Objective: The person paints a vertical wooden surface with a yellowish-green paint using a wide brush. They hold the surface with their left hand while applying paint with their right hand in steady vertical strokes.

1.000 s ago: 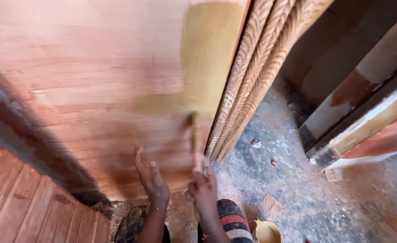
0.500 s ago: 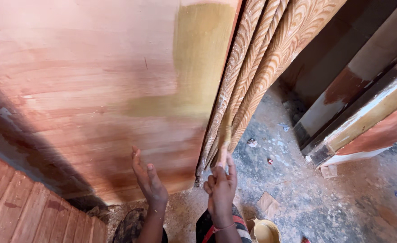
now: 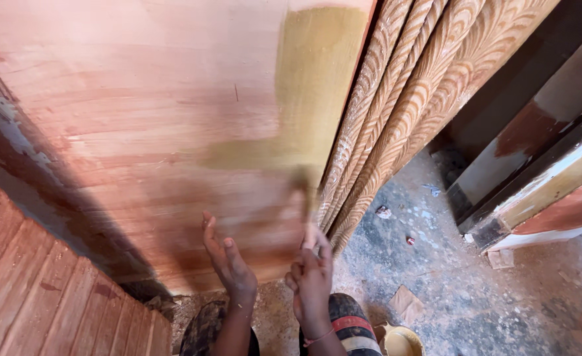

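A large reddish wooden panel leans upright in front of me, with a yellow-green coated patch along its right edge. My right hand grips a paintbrush whose blurred bristles press on the panel just below that patch. My left hand rests flat, fingers together, against the lower part of the panel, a little left of the brush hand.
Carved wooden mouldings stand against the panel's right edge. A small yellow container sits on the dusty concrete floor by my knee. Painted boards lean at the right. Ribbed red planks lie at lower left.
The brush hand has swung from the carved mouldings back left onto the panel face. My left hand has stayed pressed on the panel.
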